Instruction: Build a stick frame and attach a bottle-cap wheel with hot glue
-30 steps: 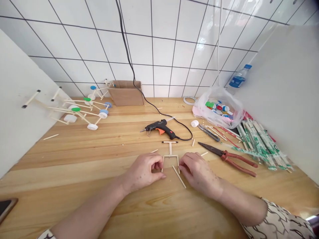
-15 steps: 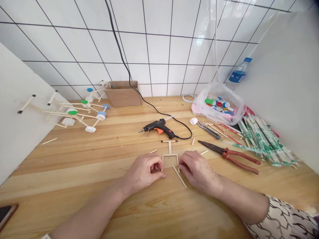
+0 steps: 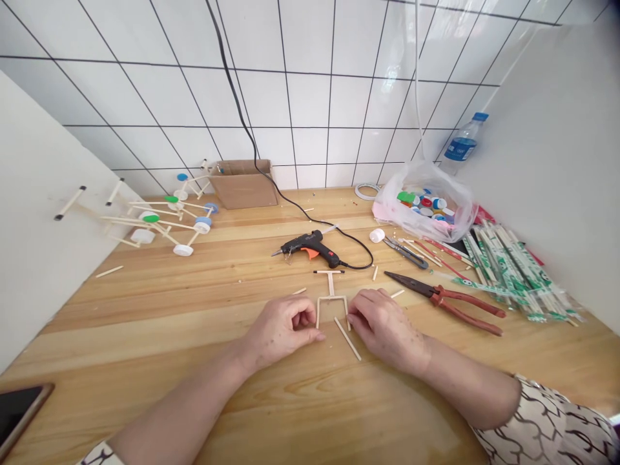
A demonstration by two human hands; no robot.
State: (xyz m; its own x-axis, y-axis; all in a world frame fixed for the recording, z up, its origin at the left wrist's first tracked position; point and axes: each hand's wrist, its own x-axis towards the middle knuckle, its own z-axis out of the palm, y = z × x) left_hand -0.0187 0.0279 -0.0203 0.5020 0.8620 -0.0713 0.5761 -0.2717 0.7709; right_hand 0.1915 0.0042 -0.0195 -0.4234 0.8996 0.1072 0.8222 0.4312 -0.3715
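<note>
A small frame of wooden sticks [image 3: 331, 298] lies on the wooden table, forked toward me, with a dark-tipped crossbar at its far end. My left hand [image 3: 285, 326] is closed at the left prong, fingers curled around its near end. At the right prong, my right hand [image 3: 385, 329] pinches the stick between thumb and fingers. One loose stick [image 3: 347, 339] rests slantwise between the hands, its upper end inside the fork. Beyond the frame lies a black glue gun [image 3: 310, 245] with an orange trigger, nozzle pointing left.
Red-handled pliers [image 3: 448, 300], a cutter [image 3: 407, 253] and wrapped chopsticks [image 3: 518, 271] lie to the right. Behind them sit a bag of bottle caps [image 3: 426, 203] and a water bottle [image 3: 462, 145]. Wheeled stick models [image 3: 165, 216], a cardboard box [image 3: 245, 186] and a phone [image 3: 22, 413] are leftward.
The view has shifted slightly, showing more of the phone at the left. Both hands keep the same hold on the stick frame, which shows no clear movement on the table.
</note>
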